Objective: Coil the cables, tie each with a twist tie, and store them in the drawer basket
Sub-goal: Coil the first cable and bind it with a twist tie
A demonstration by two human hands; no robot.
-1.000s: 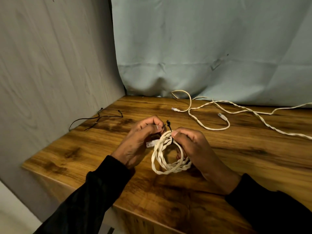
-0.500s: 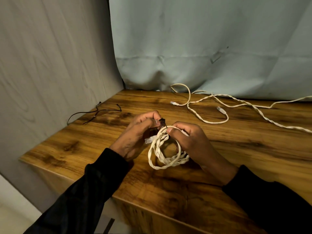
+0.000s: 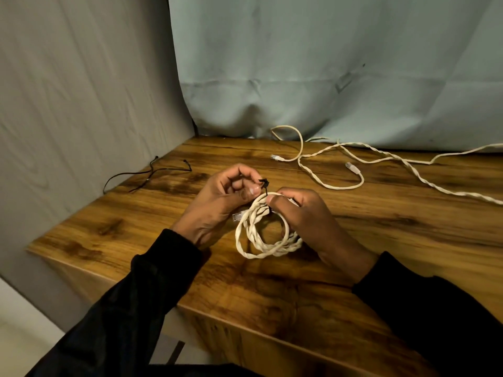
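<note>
- A wooden table (image 3: 381, 240) is seen, with a loose cable (image 3: 381, 159) lying uncoiled at the back.
- The coiled cable (image 3: 261, 235) is pinched at its top by the right hand (image 3: 307, 219); the coil could spring apart if that pinch is eased.
- The black twist tie (image 3: 263, 183) is pinched by the left hand (image 3: 223, 202); too few twists could let it unwind.

Coiled cable (image 3: 268, 235) on table (image 3: 408, 240); loose cable (image 3: 381, 161) behind, right.
</note>
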